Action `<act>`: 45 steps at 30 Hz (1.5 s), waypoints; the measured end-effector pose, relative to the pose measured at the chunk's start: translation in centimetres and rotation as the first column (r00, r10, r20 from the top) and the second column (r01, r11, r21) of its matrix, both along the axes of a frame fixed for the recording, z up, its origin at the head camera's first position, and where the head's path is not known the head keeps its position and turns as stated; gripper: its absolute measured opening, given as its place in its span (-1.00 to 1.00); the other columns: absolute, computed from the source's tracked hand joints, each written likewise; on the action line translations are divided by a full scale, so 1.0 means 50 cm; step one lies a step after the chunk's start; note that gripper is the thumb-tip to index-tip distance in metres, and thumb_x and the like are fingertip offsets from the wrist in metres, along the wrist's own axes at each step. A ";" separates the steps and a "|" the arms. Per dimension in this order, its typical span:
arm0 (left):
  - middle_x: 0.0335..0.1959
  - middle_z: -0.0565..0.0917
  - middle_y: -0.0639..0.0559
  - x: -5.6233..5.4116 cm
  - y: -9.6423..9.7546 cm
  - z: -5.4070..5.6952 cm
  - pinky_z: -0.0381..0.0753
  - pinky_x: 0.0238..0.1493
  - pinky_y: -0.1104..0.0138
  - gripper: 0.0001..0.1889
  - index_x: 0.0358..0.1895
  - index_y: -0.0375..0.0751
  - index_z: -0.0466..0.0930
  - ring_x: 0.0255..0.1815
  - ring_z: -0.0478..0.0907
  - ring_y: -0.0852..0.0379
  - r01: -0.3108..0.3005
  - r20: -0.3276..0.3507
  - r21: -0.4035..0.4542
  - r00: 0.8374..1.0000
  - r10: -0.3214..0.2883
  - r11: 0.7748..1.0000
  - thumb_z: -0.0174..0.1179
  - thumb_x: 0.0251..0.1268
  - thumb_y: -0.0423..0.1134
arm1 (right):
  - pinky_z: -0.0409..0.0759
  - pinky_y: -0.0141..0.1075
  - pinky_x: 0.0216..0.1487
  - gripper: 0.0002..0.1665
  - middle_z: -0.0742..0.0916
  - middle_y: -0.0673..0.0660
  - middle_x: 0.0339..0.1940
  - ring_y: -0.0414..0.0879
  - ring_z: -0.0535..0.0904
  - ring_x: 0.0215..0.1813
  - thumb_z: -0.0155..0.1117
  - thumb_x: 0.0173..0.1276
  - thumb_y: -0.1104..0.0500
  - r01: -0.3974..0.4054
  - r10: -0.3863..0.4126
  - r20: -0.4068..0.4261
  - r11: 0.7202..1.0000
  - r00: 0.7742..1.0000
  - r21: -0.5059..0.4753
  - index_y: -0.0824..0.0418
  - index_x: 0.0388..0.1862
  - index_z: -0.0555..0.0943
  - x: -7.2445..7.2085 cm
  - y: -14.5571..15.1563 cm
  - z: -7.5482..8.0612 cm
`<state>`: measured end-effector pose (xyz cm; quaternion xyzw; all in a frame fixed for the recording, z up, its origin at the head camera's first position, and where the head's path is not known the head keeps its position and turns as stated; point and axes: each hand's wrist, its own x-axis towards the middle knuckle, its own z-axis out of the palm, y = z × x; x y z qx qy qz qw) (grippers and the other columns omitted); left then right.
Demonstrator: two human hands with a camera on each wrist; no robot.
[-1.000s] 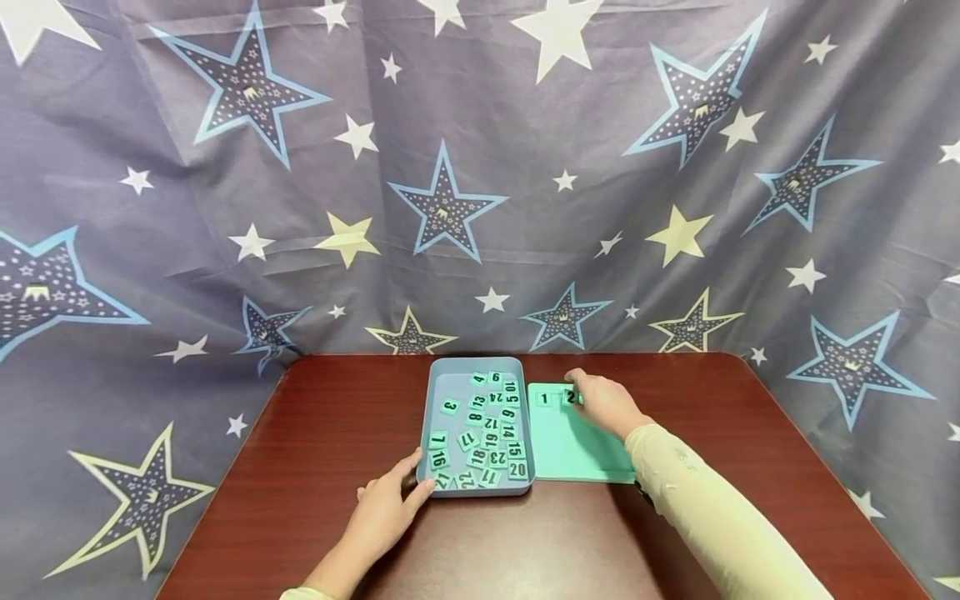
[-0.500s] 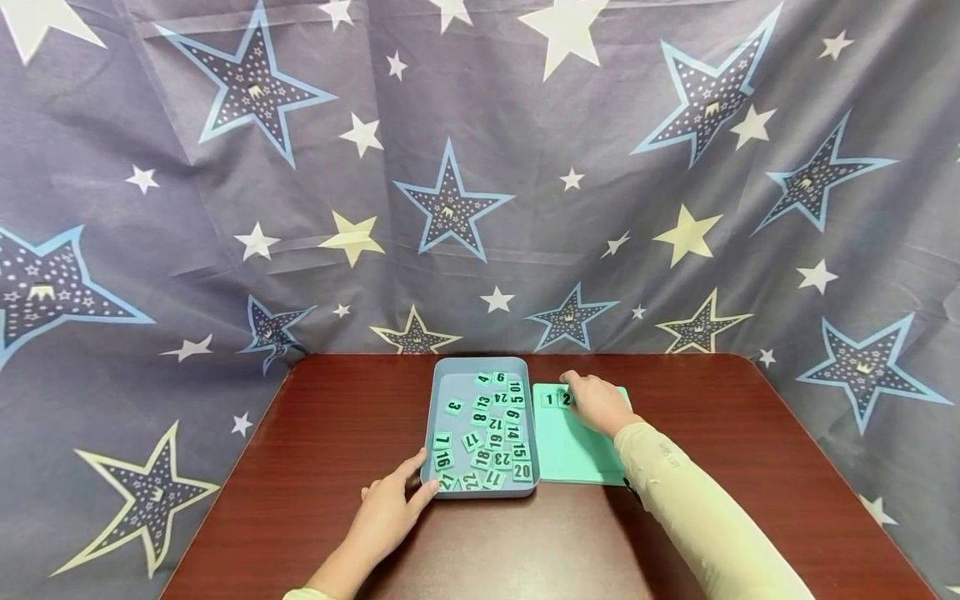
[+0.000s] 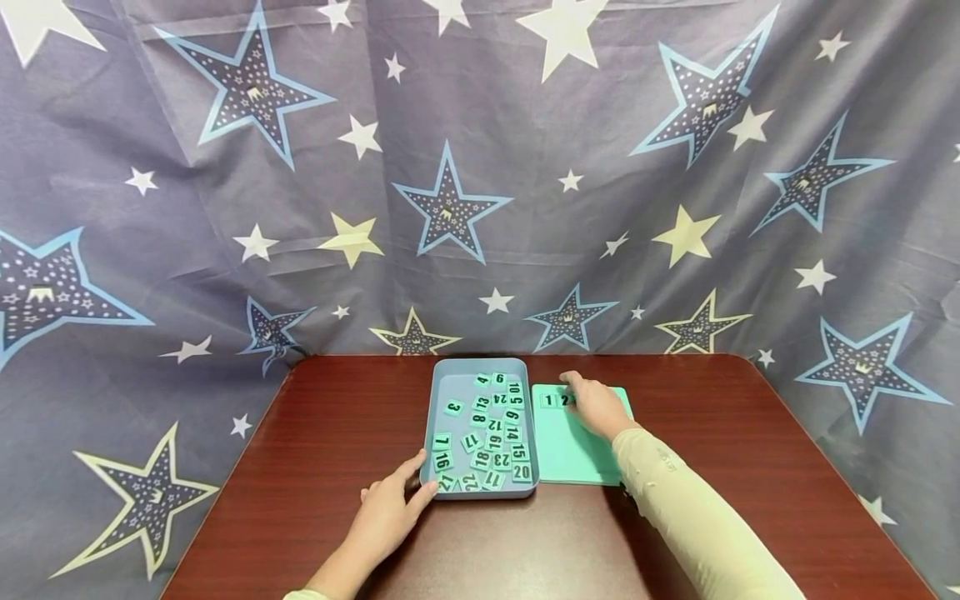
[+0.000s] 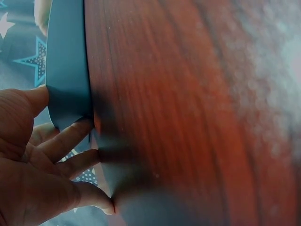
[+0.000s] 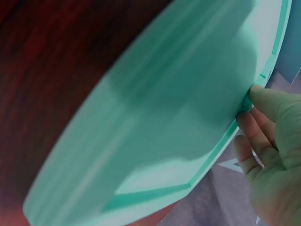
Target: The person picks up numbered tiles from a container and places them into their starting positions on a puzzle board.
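Observation:
My left hand (image 3: pixel 390 510) holds the near left corner of a blue-grey tray (image 3: pixel 431 417); in the left wrist view its thumb is at the rim and its fingers lie against the outer wall and table. Numbered green tiles fill much of the tray, among them a 3 tile (image 3: pixel 453 407) and a 20 tile (image 3: pixel 522 472). On the right, a mint green board (image 3: pixel 570 450) carries a 1 tile (image 3: pixel 548 401) at its far left corner. Beside that, my right hand (image 3: pixel 600 407) pinches a 2 tile (image 3: pixel 566 401) between thumb and fingertips, partly hiding it.
The tray and board stand side by side on a dark red-brown wooden table (image 3: pixel 337 433). Behind the table's far edge hangs a grey curtain (image 3: pixel 450 292) with a star pattern.
The 2 tile has slid left with my right hand, closing the gap to the 1 tile, and now sits right beside it. My left hand stays at the tray corner.

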<state>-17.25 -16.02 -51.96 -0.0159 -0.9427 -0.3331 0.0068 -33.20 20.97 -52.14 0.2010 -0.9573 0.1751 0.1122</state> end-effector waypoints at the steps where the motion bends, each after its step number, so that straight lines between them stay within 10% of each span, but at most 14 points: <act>1: 0.35 0.71 -0.21 0.000 0.000 0.000 0.17 0.37 -0.63 -0.41 0.55 0.01 0.51 0.32 0.58 -0.55 0.000 0.000 0.001 1.000 0.000 1.000 0.32 0.54 0.03 | 0.75 0.09 -0.06 -0.39 0.85 0.30 -0.02 0.21 0.82 -0.03 0.53 0.34 0.35 0.003 -0.002 0.002 1.000 1.000 -0.007 0.33 0.33 0.53 0.001 -0.002 -0.001; 22: 0.33 0.72 -0.22 0.001 0.000 0.005 0.17 0.34 -0.66 -0.40 0.55 -0.01 0.51 0.32 0.57 -0.57 0.008 -0.009 0.000 1.000 -0.008 1.000 0.32 0.53 0.03 | 0.69 0.13 0.21 -0.43 0.76 0.29 0.26 0.22 0.74 0.22 0.46 0.47 0.25 0.079 -0.068 0.115 0.993 0.991 -0.093 0.31 0.40 0.53 0.003 -0.019 0.017; 45: 0.31 0.74 -0.19 0.000 0.001 -0.001 0.17 0.33 -0.66 -0.39 0.55 -0.01 0.52 0.31 0.58 -0.57 0.007 -0.012 -0.007 1.000 -0.007 1.000 0.32 0.53 0.05 | 0.71 0.03 0.23 -0.61 0.80 0.24 0.19 0.12 0.76 0.18 0.37 0.56 0.17 -0.057 0.117 0.204 0.958 0.972 -0.281 0.26 0.29 0.66 0.035 -0.188 0.120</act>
